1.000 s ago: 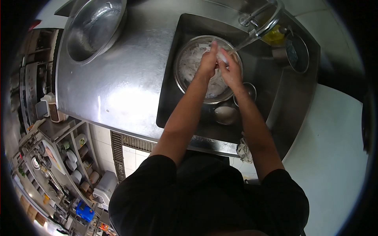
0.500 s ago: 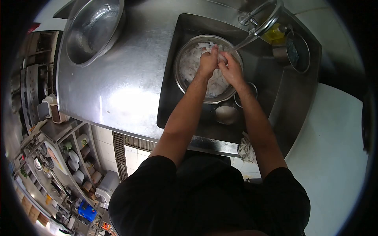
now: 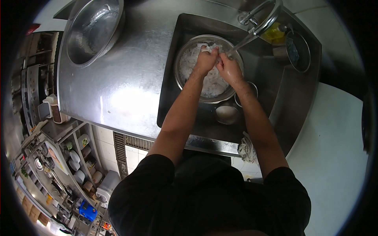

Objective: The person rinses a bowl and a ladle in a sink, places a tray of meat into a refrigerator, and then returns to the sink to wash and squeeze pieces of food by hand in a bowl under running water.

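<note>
A round metal bowl [image 3: 182, 85] stands in the sink, filled with cloudy water and soft white pieces [image 3: 214, 87] whose kind I cannot make out. Over its far half, my left hand [image 3: 207, 62] is closed around some of these white pieces, a bit showing above the fingers. My right hand [image 3: 230, 69] is close against it, fingers bent and gripping at the same pieces; the fingertips are partly hidden. Beside the right hand, a stream of water [image 3: 241, 42] runs from the faucet [image 3: 271, 21] into the bowl.
The steel sink [image 3: 168, 78] also holds a round pale item [image 3: 226, 114] and a ring-rimmed container [image 3: 256, 94]. A large metal basin [image 3: 73, 51] rests on the left counter. A yellow bottle [image 3: 274, 34], a pot [image 3: 308, 65] and a crumpled cloth [image 3: 247, 148] are around the sink.
Both hands have shifted slightly left, and the right hand has also moved a little down. The water stream beside them shows more clearly now.
</note>
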Action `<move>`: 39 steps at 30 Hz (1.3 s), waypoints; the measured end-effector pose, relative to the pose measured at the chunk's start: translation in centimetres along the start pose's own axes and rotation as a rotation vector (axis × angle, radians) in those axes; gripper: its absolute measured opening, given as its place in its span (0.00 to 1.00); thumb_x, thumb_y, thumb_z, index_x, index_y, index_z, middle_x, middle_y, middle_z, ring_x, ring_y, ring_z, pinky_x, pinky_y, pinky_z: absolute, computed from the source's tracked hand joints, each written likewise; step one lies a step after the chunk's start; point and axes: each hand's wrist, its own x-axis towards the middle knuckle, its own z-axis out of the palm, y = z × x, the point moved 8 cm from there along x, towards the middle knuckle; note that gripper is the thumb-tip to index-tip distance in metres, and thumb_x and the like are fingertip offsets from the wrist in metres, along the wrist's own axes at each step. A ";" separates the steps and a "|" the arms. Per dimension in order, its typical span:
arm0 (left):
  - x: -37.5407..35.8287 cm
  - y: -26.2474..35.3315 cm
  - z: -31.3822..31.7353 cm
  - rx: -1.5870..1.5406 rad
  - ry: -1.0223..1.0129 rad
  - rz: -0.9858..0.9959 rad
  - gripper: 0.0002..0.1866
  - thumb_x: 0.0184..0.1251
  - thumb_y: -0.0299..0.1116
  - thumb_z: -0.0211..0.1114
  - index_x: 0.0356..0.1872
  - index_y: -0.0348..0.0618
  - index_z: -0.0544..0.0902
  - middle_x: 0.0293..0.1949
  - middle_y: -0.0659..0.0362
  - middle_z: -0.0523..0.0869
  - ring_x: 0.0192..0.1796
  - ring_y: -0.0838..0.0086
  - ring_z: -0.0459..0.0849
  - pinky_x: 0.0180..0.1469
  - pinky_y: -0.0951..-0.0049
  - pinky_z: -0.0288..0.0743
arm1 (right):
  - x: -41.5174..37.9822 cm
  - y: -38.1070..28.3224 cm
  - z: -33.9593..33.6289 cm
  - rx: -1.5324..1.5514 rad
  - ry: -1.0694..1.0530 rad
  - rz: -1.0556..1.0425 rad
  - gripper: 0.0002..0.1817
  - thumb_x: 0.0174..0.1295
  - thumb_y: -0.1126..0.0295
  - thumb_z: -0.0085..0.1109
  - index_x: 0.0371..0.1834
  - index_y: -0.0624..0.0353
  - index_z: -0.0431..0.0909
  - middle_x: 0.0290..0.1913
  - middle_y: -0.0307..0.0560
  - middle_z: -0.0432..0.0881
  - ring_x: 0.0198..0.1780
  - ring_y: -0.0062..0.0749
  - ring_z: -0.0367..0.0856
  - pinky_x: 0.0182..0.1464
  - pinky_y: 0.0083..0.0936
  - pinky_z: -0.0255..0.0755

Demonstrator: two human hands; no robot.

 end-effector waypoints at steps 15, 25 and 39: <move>-0.4 1.1 0.3 -0.054 -0.279 -0.012 0.34 0.68 0.58 0.67 0.59 0.35 0.80 0.45 0.55 0.88 0.44 0.71 0.85 0.32 0.74 0.78 | 0.3 3.9 2.2 0.809 -0.194 0.453 0.19 0.76 0.62 0.55 0.64 0.60 0.70 0.50 0.49 0.79 0.41 0.31 0.85 0.41 0.30 0.87; -0.7 0.5 -0.1 -0.055 -0.435 -0.058 0.29 0.69 0.55 0.69 0.56 0.40 0.78 0.41 0.58 0.87 0.39 0.75 0.83 0.33 0.73 0.76 | 0.1 2.5 2.7 0.688 -0.325 0.345 0.18 0.76 0.65 0.51 0.64 0.62 0.71 0.42 0.48 0.83 0.30 0.31 0.85 0.33 0.28 0.85; -1.3 -1.2 -0.3 -0.691 -0.230 -0.134 0.25 0.76 0.47 0.63 0.62 0.36 0.77 0.55 0.55 0.85 0.56 0.67 0.85 0.53 0.63 0.81 | -0.2 3.5 2.5 0.766 -0.087 0.354 0.30 0.75 0.64 0.57 0.78 0.53 0.61 0.56 0.45 0.79 0.42 0.24 0.82 0.44 0.28 0.83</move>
